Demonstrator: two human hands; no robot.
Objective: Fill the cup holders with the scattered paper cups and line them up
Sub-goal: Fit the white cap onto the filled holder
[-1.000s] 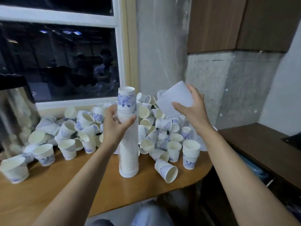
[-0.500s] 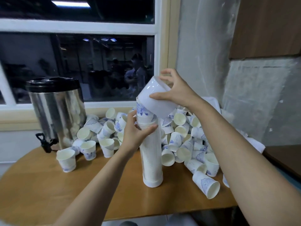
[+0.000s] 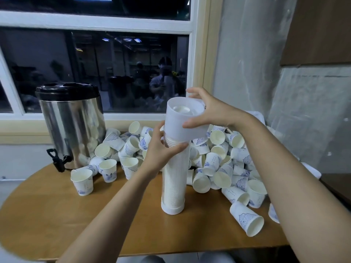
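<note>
White plastic cap (image 3: 183, 122) sits over the top of the tall clear cylindrical cup holder (image 3: 172, 208); both hands engaged.
The holder stands upright on the round wooden table (image 3: 57, 224), filled with a nested stack of white cups (image 3: 171, 186). The left hand (image 3: 161, 150) grasps the holder's upper section, fingers curled round it just below the cap. The right hand (image 3: 212, 111) grips the cap's side wall, thumb in front, fingers behind the rim. Loose blue-patterned white paper cups (image 3: 218, 160) lie heaped behind and to the right of the holder; a single toppled cup (image 3: 247, 222) lies on its side near the holder's right. A stainless-steel drinks urn with black lid (image 3: 74, 126) stands left of the holder, well apart.
</note>
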